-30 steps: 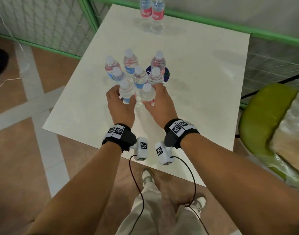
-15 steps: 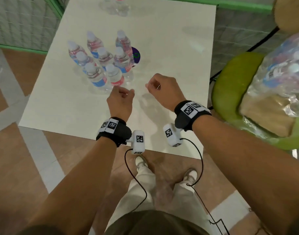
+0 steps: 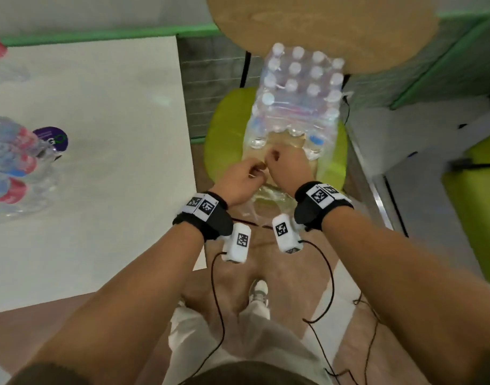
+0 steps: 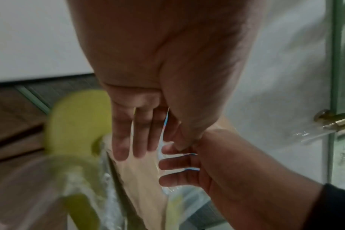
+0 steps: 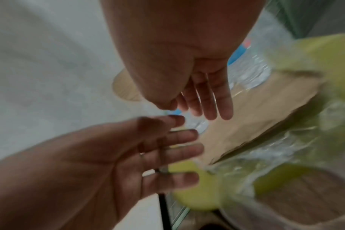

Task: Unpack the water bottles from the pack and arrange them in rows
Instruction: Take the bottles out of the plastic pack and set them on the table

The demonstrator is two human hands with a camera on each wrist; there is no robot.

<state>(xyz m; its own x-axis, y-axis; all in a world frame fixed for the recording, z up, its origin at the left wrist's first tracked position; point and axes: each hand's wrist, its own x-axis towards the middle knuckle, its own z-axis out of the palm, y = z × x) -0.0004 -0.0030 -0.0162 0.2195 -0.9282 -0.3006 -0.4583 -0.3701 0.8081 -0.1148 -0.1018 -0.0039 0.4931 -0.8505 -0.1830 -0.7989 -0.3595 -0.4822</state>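
Plastic-wrapped, the pack [image 3: 296, 98] of water bottles stands on a lime-green chair [image 3: 224, 140] just beyond both hands, its white caps showing through the film. A brown cardboard tray [image 3: 282, 159] lies under it, bare at the near end where the wrap [image 3: 269, 201] is torn open and crumpled below the wrists.

Over that bare end the left hand [image 3: 239, 177] and the right hand [image 3: 287, 165] hover close together, fingertips nearly meeting. In the wrist views the fingers [image 4: 126, 140] of the left hand and the fingers [image 5: 211, 99] of the right hand are straight and slightly spread, and they grip nothing. Just past the right hand stand the nearest bottles of the pack, one with a blue label [image 3: 316, 140]. Whether either hand touches the tray cannot be told.

Well to the left of the left hand is the white desk [image 3: 113, 176]. At its far left edge stands a blurred cluster of unpacked bottles [image 3: 11, 159] with red and blue labels, beside a purple round sticker [image 3: 52, 137].
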